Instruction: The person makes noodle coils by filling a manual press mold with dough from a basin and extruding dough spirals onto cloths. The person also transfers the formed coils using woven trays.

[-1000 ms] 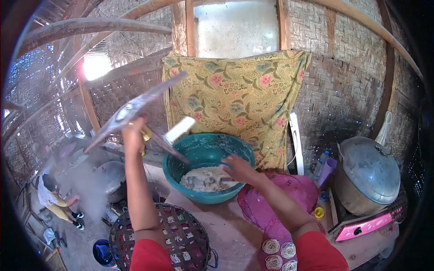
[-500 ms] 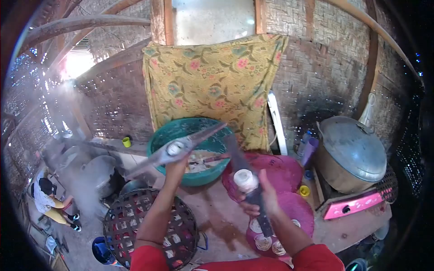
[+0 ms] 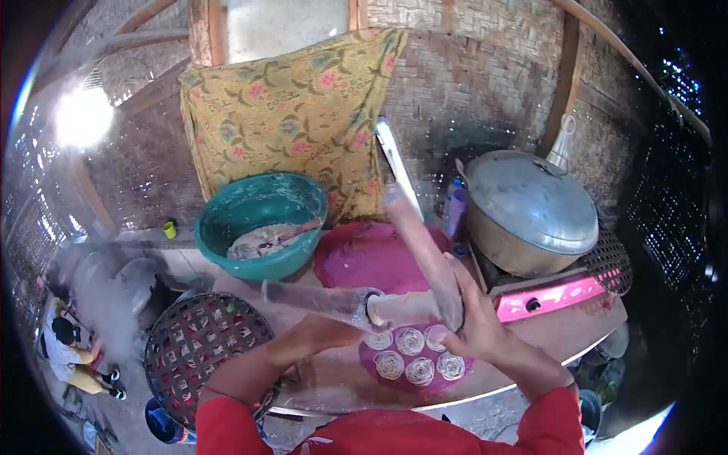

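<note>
My left hand (image 3: 326, 334) is closed round a long wooden press piece (image 3: 315, 301) with a socket in its middle, held sideways. My right hand (image 3: 478, 315) grips a second press piece (image 3: 419, 239), tilted up to the left, and a pale cylinder joins the two pieces. Below them, several coiled noodle rounds (image 3: 410, 341) lie on a pink mat (image 3: 432, 383). Another pink mat (image 3: 356, 262) is behind. A green basin (image 3: 262, 265) at the left holds pale dough and a utensil.
A woven basket (image 3: 205, 307) stands at the left. On the right are a large lidded pot (image 3: 531, 205) and a pink stove (image 3: 550, 298). A purple cup (image 3: 457, 212) is beside the pot. A person (image 3: 67, 349) is at the far left, near steaming pots (image 3: 139, 284).
Both hands have come together, and the two press pieces, apart half a second ago, are now joined. The right hand earlier left the basin. The view has turned right.
</note>
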`<state>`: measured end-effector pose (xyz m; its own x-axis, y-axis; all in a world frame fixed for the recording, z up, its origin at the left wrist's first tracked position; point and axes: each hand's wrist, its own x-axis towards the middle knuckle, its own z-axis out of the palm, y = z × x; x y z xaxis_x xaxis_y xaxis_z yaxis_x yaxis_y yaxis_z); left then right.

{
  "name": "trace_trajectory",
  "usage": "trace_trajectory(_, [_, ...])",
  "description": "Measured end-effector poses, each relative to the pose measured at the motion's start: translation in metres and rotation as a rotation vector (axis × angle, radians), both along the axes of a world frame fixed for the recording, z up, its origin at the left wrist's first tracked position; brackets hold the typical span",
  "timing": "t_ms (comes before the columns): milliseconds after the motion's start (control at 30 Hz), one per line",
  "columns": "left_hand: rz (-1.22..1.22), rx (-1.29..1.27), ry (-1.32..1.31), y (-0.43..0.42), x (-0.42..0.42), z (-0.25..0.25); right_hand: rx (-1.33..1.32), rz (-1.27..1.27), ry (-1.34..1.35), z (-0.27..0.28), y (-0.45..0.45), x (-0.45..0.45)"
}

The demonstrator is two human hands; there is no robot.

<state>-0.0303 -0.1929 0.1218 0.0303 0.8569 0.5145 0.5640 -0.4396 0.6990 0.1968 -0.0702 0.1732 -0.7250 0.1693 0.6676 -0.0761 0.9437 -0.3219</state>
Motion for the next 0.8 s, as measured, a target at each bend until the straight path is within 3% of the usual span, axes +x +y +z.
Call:
trace_trajectory(67, [0.054,-0.319,0.323,0.000,0.023,0.017,-0.031,0.001,-0.212,0.003,0.002,0.017])
trace_trajectory(100, [-0.104,-0.280,-0.004,-0.007,0.027,0.017,-0.001,-0.006,-0.255,0.007,-0.001,0.025])
trace_trajectory(200, [-0.282,-0.510,-0.122,0.014,0.057,-0.017,-0.097,-0.037,-0.261,-0.002,-0.005,0.045])
trace_trajectory(233, [-0.293,-0.559,-0.038,0.019,0.076,-0.009,-0.151,-0.088,-0.389,-0.010,-0.004,0.053])
trace_trajectory(333, [-0.405,-0.562,-0.077,0.046,0.096,-0.070,-0.220,-0.128,-0.435,-0.026,0.005,0.075])
trace_trajectory(367, [-0.349,-0.859,-0.156,0.047,0.108,-0.053,-0.272,-0.125,-0.462,-0.036,0.011,0.083])
trace_trajectory(400, [-0.349,-0.942,-0.189,0.055,0.112,-0.048,-0.288,-0.135,-0.467,-0.039,0.018,0.094])
trace_trajectory(467, [-0.338,-1.107,-0.250,0.069,0.120,-0.039,-0.725,0.071,-0.364,-0.042,0.036,0.121])
trace_trajectory(500, [-0.377,-0.743,-0.156,0.083,0.123,-0.051,-0.874,0.133,-0.325,-0.045,0.044,0.136])
trace_trajectory(533, [-0.400,-0.377,-0.072,0.093,0.126,-0.057,-1.101,0.354,-0.442,-0.051,0.048,0.152])
trace_trajectory(600, [-0.552,-0.425,-0.149,0.091,0.131,0.022,-1.424,0.711,-0.608,-0.063,0.055,0.172])
trace_trajectory(667, [-0.668,-0.120,-0.170,0.108,0.128,0.043,-1.592,0.894,-0.621,-0.079,0.056,0.181])
trace_trajectory(767, [-0.979,0.033,-1.022,0.136,0.151,0.073,-1.809,1.089,-0.447,-0.114,0.043,0.193])
trace_trajectory(800, [-1.063,-0.046,-1.211,0.141,0.154,0.080,-1.847,1.117,-0.413,-0.116,0.044,0.195])
